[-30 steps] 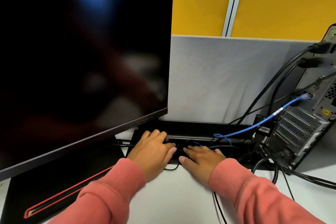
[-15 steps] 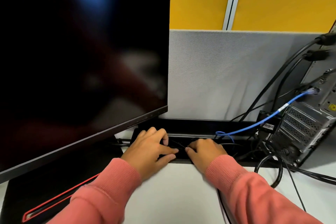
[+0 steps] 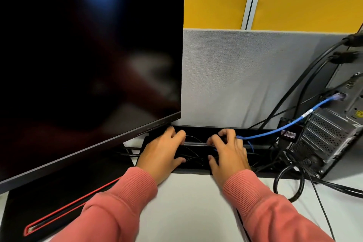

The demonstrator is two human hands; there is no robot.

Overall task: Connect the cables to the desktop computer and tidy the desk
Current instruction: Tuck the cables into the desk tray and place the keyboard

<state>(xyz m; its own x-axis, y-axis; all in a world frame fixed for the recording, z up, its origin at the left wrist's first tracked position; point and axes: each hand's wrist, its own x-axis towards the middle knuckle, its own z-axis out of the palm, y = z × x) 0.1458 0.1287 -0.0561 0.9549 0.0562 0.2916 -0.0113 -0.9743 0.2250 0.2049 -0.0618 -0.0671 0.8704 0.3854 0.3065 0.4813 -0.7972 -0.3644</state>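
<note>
Both hands down in the cable tray (image 3: pixel 255 132) at the desk's back edge, tidying step underway. Left hand (image 3: pixel 161 151) just beside the tray's left end, under the monitor (image 3: pixel 88 55) corner, fingers curled over the tray's centre bar; prob. gripping it, though thin black wires (image 3: pixel 193 156) there too dim to say. Right hand (image 3: pixel 228 150) mid-tray, fingers bent, tips on the same bar, blue cable (image 3: pixel 275 130) touching its knuckles; hold on anything not clear. Blue cable ran from tray up to the desktop computer (image 3: pixel 337 124) right of tray, already plugged in w/ black cables (image 3: pixel 306 88). Judged: connecting mostly done, stuffing slack into tray. Next calls for gathering loose wires, pushing them below the bar w/o tugging the plugged ends.
</note>
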